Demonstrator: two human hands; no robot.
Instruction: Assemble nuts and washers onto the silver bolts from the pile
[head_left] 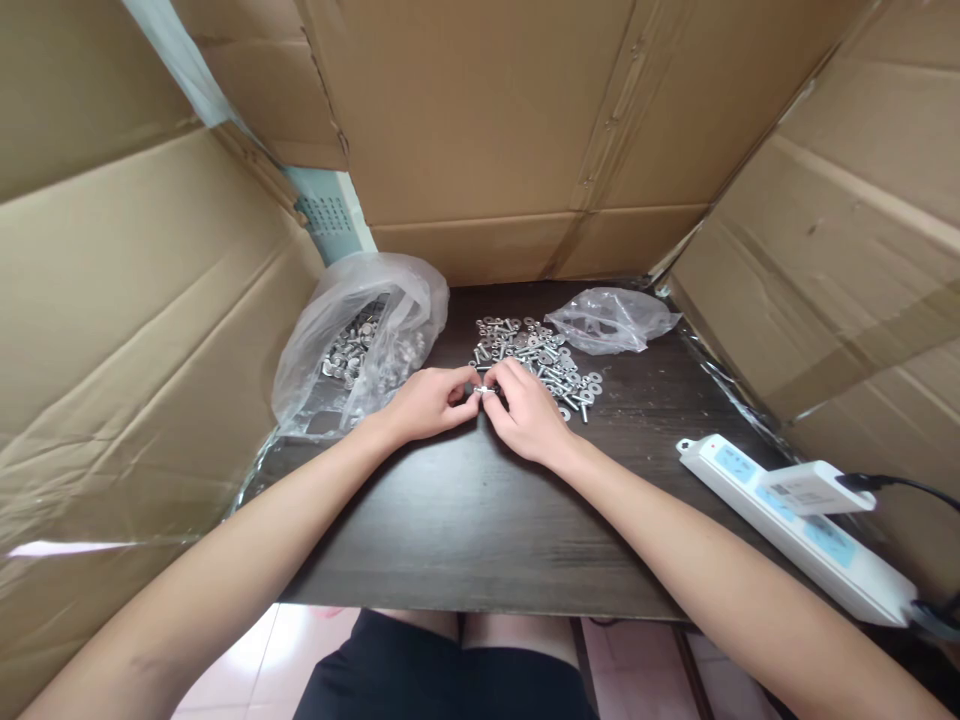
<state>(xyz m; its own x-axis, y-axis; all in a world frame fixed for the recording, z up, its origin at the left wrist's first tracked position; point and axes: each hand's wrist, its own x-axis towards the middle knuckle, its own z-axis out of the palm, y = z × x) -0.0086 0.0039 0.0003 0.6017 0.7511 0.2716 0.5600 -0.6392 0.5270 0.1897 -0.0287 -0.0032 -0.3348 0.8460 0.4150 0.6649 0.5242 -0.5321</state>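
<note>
My left hand [439, 402] and my right hand [523, 408] meet over the middle of the dark table, fingertips almost touching. Pinched between them is a small silver bolt [484, 391], mostly covered by my fingers; whether a nut or washer sits on it I cannot tell. Just beyond my right hand lies a loose pile of bolts, nuts and washers [553, 362]. To the left of my left hand, a clear plastic bag [401, 275] lies with its mouth open, showing many shiny metal pieces [351, 352] inside.
A crumpled clear bag [611, 318] lies at the back right. On the right, a white power strip [802, 540] holds a plugged-in white adapter [814, 488] with a black cable. Cardboard walls [487, 130] enclose the dark table [480, 540] at the back and both sides.
</note>
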